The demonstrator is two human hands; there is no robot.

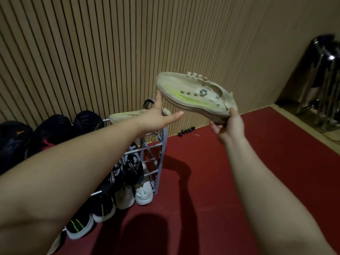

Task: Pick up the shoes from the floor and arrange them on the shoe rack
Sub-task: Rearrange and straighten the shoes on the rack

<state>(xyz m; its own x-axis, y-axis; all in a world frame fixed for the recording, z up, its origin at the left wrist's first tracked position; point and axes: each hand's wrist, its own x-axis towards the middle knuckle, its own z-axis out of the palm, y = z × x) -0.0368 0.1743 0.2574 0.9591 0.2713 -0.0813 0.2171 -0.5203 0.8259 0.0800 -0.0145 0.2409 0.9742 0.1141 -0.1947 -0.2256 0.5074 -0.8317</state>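
Hiding much of the shoe rack (156, 155), the left hand (156, 120) touches the beige shoe (195, 94) with loose fingers; the right hand (230, 124) pinches its heel, airborne, green-streaked

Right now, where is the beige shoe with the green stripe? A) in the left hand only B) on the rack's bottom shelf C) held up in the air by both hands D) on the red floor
C: the beige shoe is in the air, right hand at its heel and left hand touching its toe, above the shoe rack.
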